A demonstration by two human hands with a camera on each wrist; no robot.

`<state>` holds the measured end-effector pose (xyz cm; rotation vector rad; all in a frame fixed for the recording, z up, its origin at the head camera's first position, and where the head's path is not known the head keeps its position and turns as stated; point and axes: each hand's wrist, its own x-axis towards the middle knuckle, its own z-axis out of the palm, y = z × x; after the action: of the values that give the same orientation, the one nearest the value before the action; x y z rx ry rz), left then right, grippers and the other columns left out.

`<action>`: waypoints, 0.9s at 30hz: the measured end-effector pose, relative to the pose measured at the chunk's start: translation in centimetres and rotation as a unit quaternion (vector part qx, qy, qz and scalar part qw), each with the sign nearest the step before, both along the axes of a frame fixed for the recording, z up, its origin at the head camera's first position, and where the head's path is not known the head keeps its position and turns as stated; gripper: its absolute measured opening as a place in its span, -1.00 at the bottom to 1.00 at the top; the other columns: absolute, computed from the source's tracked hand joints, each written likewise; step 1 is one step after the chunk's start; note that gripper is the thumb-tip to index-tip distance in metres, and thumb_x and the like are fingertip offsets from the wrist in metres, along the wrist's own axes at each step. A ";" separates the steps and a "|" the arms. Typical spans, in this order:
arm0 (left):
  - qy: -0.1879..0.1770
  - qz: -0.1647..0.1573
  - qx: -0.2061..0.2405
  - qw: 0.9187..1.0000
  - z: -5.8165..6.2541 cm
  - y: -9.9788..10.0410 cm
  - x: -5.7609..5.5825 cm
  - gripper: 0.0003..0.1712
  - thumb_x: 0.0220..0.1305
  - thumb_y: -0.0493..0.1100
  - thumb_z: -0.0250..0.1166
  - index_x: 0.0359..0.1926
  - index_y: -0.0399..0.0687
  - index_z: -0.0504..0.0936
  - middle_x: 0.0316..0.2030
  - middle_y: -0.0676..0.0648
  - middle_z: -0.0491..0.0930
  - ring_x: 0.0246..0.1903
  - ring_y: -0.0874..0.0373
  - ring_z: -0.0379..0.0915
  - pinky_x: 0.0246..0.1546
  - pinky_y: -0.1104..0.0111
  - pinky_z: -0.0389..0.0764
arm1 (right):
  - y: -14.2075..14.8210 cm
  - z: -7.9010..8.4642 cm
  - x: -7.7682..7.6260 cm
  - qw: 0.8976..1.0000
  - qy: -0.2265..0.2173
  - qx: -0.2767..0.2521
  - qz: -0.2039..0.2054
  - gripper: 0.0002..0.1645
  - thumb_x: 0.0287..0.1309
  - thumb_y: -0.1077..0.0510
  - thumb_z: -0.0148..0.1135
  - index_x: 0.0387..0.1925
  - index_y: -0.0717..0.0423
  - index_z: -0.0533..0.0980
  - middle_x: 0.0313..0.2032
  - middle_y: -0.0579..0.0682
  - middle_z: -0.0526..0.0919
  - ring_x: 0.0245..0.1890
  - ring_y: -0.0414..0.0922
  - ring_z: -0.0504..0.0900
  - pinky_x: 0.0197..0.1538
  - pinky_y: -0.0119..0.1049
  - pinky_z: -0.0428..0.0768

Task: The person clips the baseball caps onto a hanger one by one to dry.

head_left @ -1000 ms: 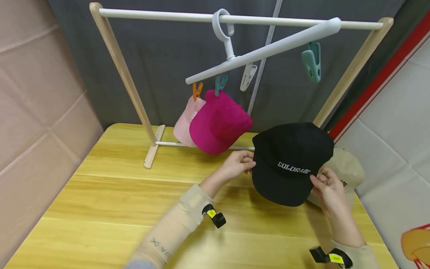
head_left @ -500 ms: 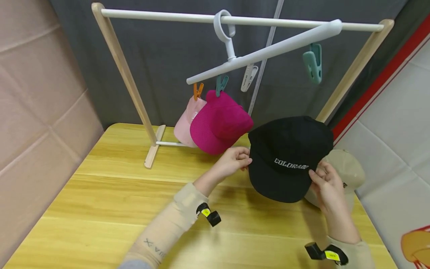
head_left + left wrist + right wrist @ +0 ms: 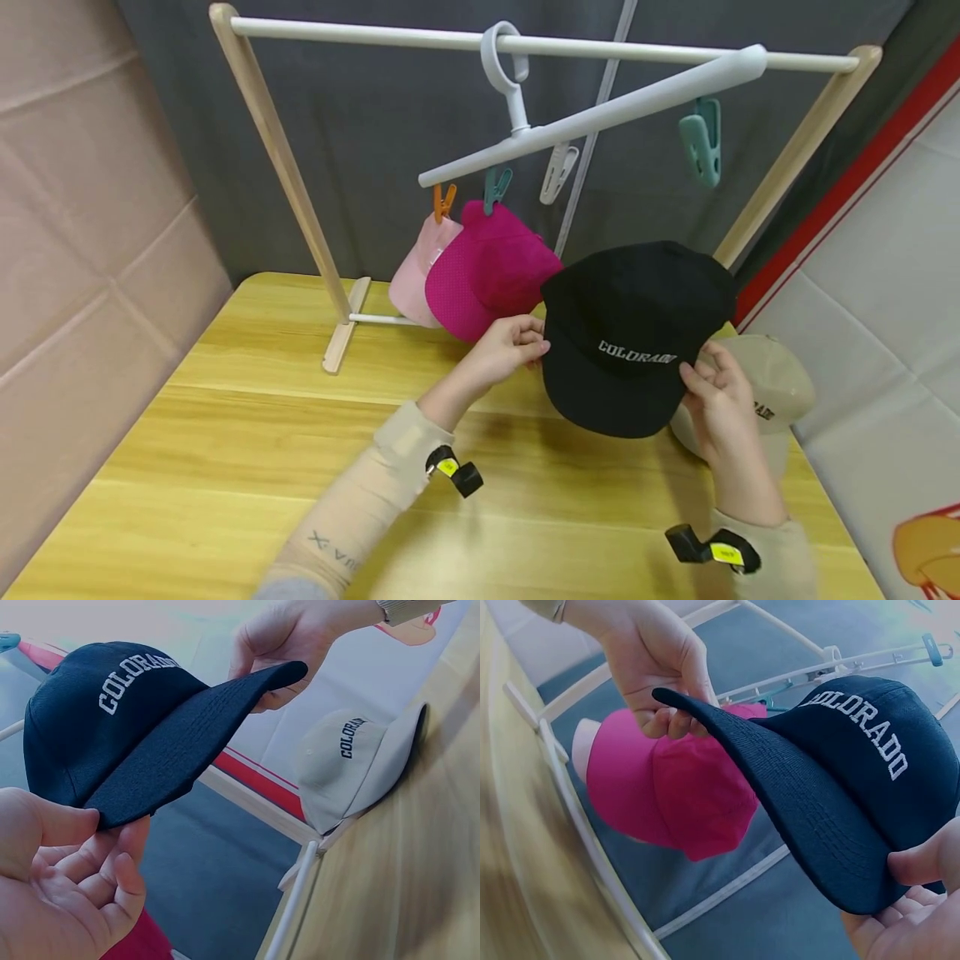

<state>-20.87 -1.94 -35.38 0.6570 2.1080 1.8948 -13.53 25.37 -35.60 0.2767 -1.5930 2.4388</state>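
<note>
A black baseball cap [image 3: 637, 325] with white COLORADO lettering is held up over the table, brim toward me. My left hand [image 3: 504, 354] pinches the left side of its brim between thumb and fingers, as the left wrist view shows closely. On the other side my right hand [image 3: 718, 400] pinches the brim's right edge, thumb on top. Behind and left of the black cap, a magenta cap [image 3: 487, 275] hangs from a teal clip [image 3: 497, 190]. A light pink cap [image 3: 414, 275] hangs beside it from an orange clip [image 3: 444, 202].
A white hanger [image 3: 600, 112] hooks over the rail of a wooden rack [image 3: 281, 150]. A white clip [image 3: 558, 173] and another teal clip [image 3: 702, 143] hang from it holding nothing. A beige cap [image 3: 776, 379] lies on the table [image 3: 225, 467] at the right, partly behind my right hand.
Both hands have carried the black cap up and to the left, so it now overlaps the magenta cap's edge. More of the beige cap shows. The hanging caps have stayed in place.
</note>
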 end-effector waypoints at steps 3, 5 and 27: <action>0.005 0.002 0.000 1.000 0.3 -0.4 -0.1 -0.80 0.31 -0.37 0.18 -0.06 -0.36 0.53 -0.40 -0.13 0.62 -0.43 0.01 0.50 -0.34 0.35 0.55 | -0.4 0.3 -0.2 1.000 0.004 -0.008 -0.001 -0.72 0.32 0.45 -0.03 0.01 0.21 0.29 -0.27 0.02 0.70 -0.35 -0.17 0.66 -0.27 -0.39 0.60; 0.008 0.001 0.001 1.000 0.6 -0.6 -0.1 -0.81 0.31 -0.37 0.18 -0.07 -0.36 0.53 -0.40 -0.13 0.62 -0.42 -0.01 0.50 -0.35 0.38 0.54 | -0.6 0.5 -0.3 1.000 0.004 -0.009 -0.003 -0.73 0.32 0.44 -0.02 0.01 0.21 0.31 -0.27 0.02 0.70 -0.34 -0.17 0.65 -0.26 -0.39 0.59; 0.018 -0.011 0.019 1.000 2.6 -2.5 -0.3 -0.78 0.31 -0.37 0.18 -0.04 -0.37 0.53 -0.36 -0.16 0.62 -0.37 -0.11 0.54 -0.19 0.11 0.59 | -2.5 2.4 -1.1 0.997 0.027 -0.064 -0.013 -0.73 0.29 0.48 -0.02 -0.02 0.24 0.33 -0.31 0.06 0.66 -0.35 -0.15 0.64 -0.27 -0.39 0.61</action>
<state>-21.18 -4.44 -32.81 0.7261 2.0823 1.9290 -14.63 22.84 -33.25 0.2962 -1.4023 2.4794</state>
